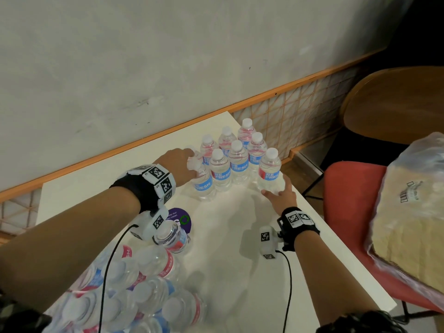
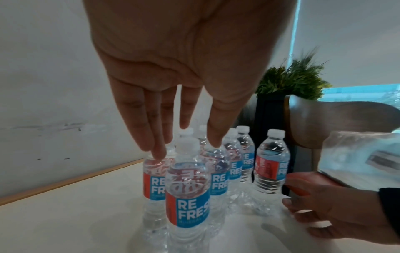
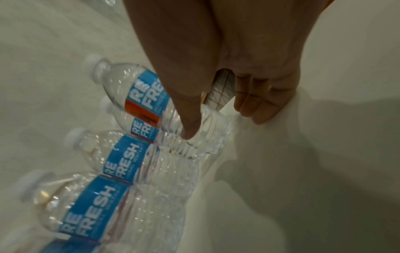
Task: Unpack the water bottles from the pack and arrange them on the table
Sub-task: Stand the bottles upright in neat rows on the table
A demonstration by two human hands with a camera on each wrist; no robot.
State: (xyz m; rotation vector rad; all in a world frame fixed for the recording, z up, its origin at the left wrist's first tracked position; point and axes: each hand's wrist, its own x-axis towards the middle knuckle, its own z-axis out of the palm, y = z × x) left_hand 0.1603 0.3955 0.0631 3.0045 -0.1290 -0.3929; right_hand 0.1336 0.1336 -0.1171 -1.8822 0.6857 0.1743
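Observation:
Several upright water bottles with blue and red labels stand clustered at the far end of the white table. My left hand hangs over the cluster's left side with straight fingers. Its fingertips touch the shoulder of a rear bottle, and the front bottle stands under the palm. My right hand lies spread at the base of the front right bottle; the thumb touches it, the fingers sit apart. The torn pack lies near left.
One loose bottle lies at the pack's open end beside a purple round sticker. A red chair with a large plastic bag stands right of the table edge. The wall runs along the far left side.

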